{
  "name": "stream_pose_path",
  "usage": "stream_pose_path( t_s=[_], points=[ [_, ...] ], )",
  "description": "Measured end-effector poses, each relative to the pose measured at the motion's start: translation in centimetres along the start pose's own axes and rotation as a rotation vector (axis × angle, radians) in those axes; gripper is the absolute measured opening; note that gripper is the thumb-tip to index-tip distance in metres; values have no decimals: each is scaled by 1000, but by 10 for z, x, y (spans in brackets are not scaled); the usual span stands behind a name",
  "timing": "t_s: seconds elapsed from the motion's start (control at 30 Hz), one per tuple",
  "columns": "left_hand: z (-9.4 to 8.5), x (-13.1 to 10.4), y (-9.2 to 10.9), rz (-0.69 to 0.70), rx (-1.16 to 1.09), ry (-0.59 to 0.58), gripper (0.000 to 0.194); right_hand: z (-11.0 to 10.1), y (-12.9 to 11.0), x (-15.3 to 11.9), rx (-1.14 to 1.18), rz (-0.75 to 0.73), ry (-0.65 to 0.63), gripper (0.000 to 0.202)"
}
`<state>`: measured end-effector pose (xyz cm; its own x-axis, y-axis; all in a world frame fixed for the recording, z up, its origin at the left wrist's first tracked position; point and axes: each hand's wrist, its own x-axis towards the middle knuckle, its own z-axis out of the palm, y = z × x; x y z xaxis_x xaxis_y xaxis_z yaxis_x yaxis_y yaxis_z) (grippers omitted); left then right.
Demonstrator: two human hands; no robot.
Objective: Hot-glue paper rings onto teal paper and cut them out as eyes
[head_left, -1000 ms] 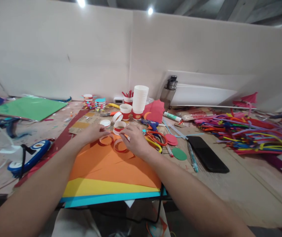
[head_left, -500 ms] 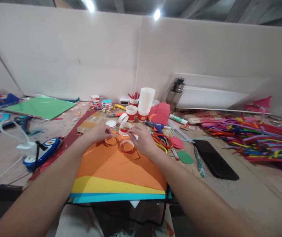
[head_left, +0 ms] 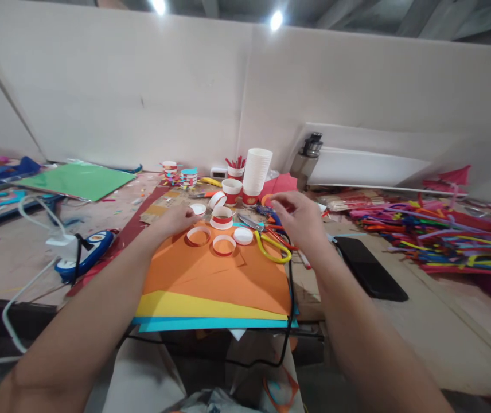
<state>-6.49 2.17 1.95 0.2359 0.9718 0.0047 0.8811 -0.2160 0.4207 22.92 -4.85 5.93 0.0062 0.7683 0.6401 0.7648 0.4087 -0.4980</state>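
My left hand is beside the left paper ring, its fingers loosely bent near a white disc; nothing shows in them. A second red-and-white paper ring stands to the right on the orange paper. Behind them is a cut cup piece with a red band, and another white ring leans at its back. My right hand hovers over the blue glue gun, thumb and fingers apart and holding nothing visible. Yellow-handled scissors lie below it, beside a white disc.
A tall stack of paper cups stands behind. Pipe cleaners are heaped at the right, near a black phone. At the left are a blue-and-white device with a cable and a green sheet. A black cord crosses the front edge.
My right hand has moved right, away from the paper rings, uncovering the white disc and the scissors. My left hand has drawn slightly back from the left ring. The view has shifted a little.
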Motion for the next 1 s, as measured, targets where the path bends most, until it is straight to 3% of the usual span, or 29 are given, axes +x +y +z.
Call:
stream_pose_path(
  t_s=[0.1, 0.3, 0.4, 0.5, 0.73, 0.93, 1.0],
  points=[
    [0, 0, -1, -10, -30, -27, 38, -33, 14, -7, -113, 93, -88, 17],
    [1, 2, 0, -19, -17, -46, 36, -92, 40, -25, -552, 252, -551, 25],
    [2, 4, 0, -8, -25, -51, 35, -97, 50, -37, -666, 321, -761, 36],
    [3, 4, -1, 0, -18, -58, 34, -89, 61, -46, -686, 343, -878, 44],
    [2, 6, -6, 67, -76, -85, 30, -87, 73, -50, -621, 331, -879, 58],
    [0, 6, -10, 98, -113, -125, 26, -97, 67, -45, -678, 316, -834, 31],
    [1, 6, -9, 93, -133, -111, 26, -97, 69, -45, -695, 276, -833, 30]
  ],
)
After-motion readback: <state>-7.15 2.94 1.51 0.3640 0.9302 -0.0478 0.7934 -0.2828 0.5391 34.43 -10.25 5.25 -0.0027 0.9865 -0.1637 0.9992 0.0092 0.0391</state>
